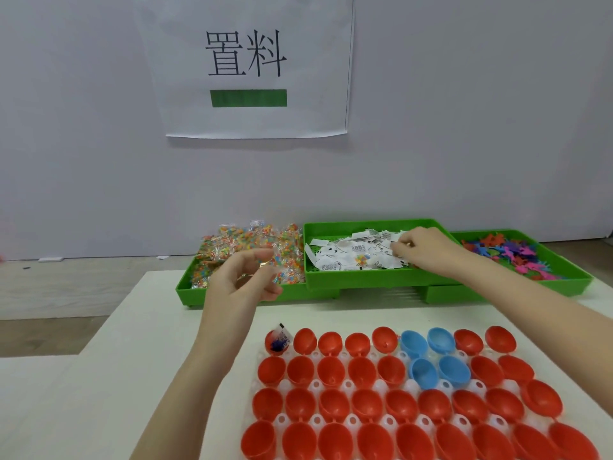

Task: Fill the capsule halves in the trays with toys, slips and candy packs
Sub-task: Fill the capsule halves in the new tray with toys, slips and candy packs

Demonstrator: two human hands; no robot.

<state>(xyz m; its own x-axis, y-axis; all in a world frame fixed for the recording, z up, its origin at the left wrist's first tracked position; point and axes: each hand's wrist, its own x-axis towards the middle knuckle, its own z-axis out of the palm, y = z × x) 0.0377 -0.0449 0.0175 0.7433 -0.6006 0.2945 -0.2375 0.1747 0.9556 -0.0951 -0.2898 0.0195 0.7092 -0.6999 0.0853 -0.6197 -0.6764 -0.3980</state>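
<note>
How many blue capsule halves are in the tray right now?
4, clustered right of centre among the red ones: two in the far row, two just behind them in the second row. None appears hidden; the tray's near edge is cut off.

— Where do the capsule halves sit?
— In rows on the desk, nearest the person, at six o'clock.
— And behind them?
— Three trays in a row at twelve o'clock: candy packs at eleven, slips in the middle tray, toys at one. A paper sign hangs on the wall behind.
</note>
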